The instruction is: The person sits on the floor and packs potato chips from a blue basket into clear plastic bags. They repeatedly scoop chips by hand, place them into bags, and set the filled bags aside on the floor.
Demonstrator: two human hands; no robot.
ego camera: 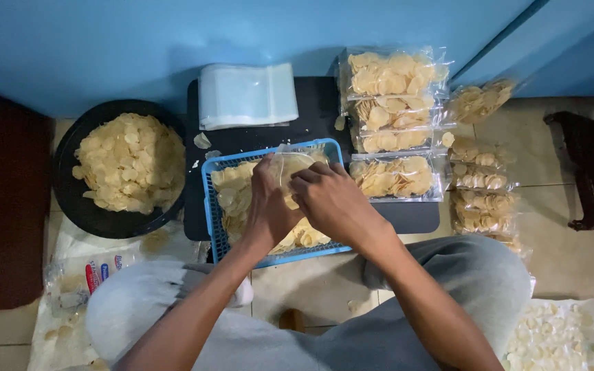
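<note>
While both hands meet over the blue basket (216, 206), the work looks to be at the filling step: the left hand (267, 206) and the right hand (331, 200) together grasp a small clear bag (291, 165), fingers pinched on its mouth, right above the loose pale chips (232, 192) lying in that basket. The bag sits between the two hands, tilted up toward the far rim, and some chips seem to be inside it already, though how full it is I cannot tell.

Just beyond the hands, on the dark bench (317, 103), lies a flat stack of empty bags (247, 95). To the right of the right hand, touching row on row, packed bags of chips (394, 113) pile up, and more packed bags (482, 185) trail off further right on the tiled floor (565, 227). Well left of the left hand sits a black bowl (70, 199) heaped with more chips.

My read: the next move calls for a steady grip on the bag's mouth with one hand, so the other is free to scoop from the basket without spilling over its rim.
</note>
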